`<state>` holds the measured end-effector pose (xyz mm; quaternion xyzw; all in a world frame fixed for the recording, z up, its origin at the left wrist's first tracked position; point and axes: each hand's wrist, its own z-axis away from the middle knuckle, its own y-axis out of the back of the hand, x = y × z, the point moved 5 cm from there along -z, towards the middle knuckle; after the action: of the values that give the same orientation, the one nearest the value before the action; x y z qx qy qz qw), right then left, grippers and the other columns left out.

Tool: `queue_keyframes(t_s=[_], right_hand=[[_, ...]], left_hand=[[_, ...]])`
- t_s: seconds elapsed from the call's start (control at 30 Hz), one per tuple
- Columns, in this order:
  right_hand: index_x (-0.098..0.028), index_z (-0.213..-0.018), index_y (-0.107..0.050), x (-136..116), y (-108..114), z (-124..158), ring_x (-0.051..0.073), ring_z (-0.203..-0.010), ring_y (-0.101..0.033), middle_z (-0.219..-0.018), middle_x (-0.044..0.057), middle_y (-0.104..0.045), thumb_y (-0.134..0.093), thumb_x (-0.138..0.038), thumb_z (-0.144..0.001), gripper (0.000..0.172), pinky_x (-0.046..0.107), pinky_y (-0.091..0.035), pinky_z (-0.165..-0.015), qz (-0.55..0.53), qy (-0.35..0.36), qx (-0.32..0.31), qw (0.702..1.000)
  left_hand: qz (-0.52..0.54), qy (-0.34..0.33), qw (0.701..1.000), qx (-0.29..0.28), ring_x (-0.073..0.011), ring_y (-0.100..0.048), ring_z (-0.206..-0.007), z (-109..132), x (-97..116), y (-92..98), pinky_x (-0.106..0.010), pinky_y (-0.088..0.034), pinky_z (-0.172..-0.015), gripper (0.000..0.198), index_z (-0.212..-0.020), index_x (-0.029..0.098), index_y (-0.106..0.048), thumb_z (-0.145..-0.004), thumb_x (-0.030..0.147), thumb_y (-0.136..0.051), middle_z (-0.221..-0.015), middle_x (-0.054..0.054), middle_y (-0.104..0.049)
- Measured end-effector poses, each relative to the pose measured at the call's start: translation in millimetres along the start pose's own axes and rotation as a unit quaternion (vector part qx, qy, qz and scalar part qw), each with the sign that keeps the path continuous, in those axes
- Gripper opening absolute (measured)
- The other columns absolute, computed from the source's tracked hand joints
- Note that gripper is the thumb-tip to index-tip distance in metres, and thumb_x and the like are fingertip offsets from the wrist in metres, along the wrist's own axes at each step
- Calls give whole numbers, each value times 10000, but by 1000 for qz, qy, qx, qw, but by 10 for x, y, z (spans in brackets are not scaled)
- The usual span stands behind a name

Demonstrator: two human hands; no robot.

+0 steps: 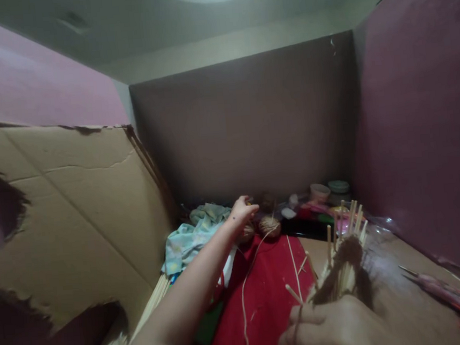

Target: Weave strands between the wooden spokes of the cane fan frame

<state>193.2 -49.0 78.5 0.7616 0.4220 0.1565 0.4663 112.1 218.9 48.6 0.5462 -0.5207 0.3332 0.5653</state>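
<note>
My left hand (pixel 243 212) is stretched far forward over two balls of twine (pixel 269 226). Its fingers are curled, with a small yellowish bit between them that I cannot make out. Near the front edge, my right hand (pixel 336 325) is closed on a piece made of thin wooden sticks bound with brown twine (pixel 348 256). Stick ends poke up from that piece, and a strand crosses my right fingers. From one ball a loose strand (pixel 244 295) runs down over the red cloth (pixel 264 282).
Torn cardboard (pixel 75 197) stands on the left, with long sticks (pixel 153 302) beside it. A light-blue cloth (pixel 188 243) lies near my left forearm. At the back are a pink cup (pixel 319 192) and a lidded jar (pixel 339 188). A pointed pink tool (pixel 437 286) lies at right.
</note>
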Motion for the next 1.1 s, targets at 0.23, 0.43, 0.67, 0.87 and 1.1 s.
queue_keyframes(t_s=[0.23, 0.43, 0.67, 0.87, 1.1], right_hand=[[-201, -588, -609, -75, 192, 0, 73, -488, -508, -554, -28, -596, -475, -170, -813, 263, 201, -338, -458, -75, -82, -4, 994], [-195, -639, -659, -160, 320, -45, 64, -522, -526, -575, -39, -613, -559, -174, -800, 191, 180, -377, -514, -129, -101, -43, 986], [-197, -658, -697, -161, 345, -56, 60, -505, -517, -562, -43, -619, -594, -146, -764, 156, 187, -372, -509, -100, -107, -45, 988], [-192, -683, -712, -134, 369, -50, 65, -514, -521, -569, -33, -622, -583, -169, -779, 163, 200, -370, -511, -77, -109, -37, 990], [-203, -678, -709, -56, 409, -40, 64, -476, -491, -527, -33, -588, -573, -235, -787, 177, 198, -359, -472, -80, -128, -16, 988]], left_hand=[[90, -12, 980, -179, -163, -636, -715, 1113, 346, 235, -310, -500, -698, 281, -925, 92, -631, -710, 271, -664, -830, -109, -663], [99, -42, 918, -381, -152, -597, -845, 2142, 572, 37, -318, -454, -830, 250, -1008, 132, -626, -764, 190, -622, -932, -78, -645], [74, -31, 922, -380, -114, -531, -769, 2415, 411, -41, -225, -443, -665, 236, -995, 174, -617, -776, 260, -616, -873, -22, -595], [85, 2, 930, -358, -80, -500, -630, 2517, 360, 76, -207, -423, -581, 212, -994, 165, -605, -830, 285, -543, -796, -14, -562], [64, -14, 928, -367, -107, -522, -729, 2554, 383, 122, -224, -439, -657, 163, -929, 143, -609, -802, 242, -583, -825, -30, -564]])
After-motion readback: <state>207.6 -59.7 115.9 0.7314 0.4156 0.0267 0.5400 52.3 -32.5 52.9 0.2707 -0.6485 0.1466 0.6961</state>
